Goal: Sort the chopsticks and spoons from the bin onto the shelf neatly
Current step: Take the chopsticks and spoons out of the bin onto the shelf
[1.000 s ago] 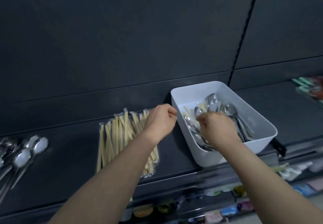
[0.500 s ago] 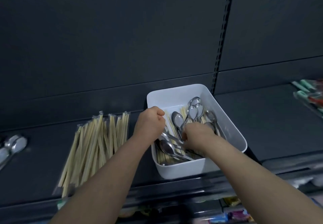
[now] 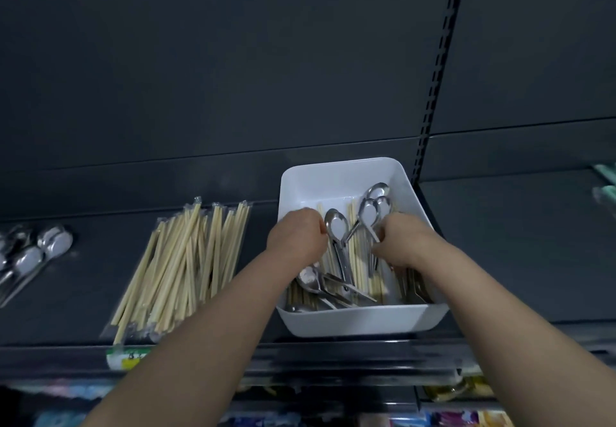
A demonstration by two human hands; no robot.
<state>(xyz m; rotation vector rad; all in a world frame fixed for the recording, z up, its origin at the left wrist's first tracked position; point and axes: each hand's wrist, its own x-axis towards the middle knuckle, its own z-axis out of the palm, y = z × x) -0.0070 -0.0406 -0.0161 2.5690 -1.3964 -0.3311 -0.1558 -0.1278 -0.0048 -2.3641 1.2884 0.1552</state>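
In the white rectangular plastic bin (image 3: pixel 360 323) on the dark metal shelf (image 3: pixel 500 243), the right hand (image 3: pixel 405 243) grips shiny steel spoons (image 3: pixel 366 215) lying across pale wooden chopsticks (image 3: pixel 358 260), while what the curled left hand (image 3: pixel 296 240) holds cannot be told; best lift the handles straight up, clear of the sticks.

Dark shelf (image 3: pixel 86 296): bin (image 3: pixel 360 323), chopsticks (image 3: pixel 186 260), spoons (image 3: pixel 30 260).

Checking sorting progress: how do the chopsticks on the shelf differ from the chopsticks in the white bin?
The pale wooden chopsticks on the dark shelf lie alone in one fanned pile; the chopsticks in the white plastic bin lie mixed under metal spoons. No hand is at the shelf pile; the left hand and right hand both reach into the bin. Both sets are pale, slim sticks.
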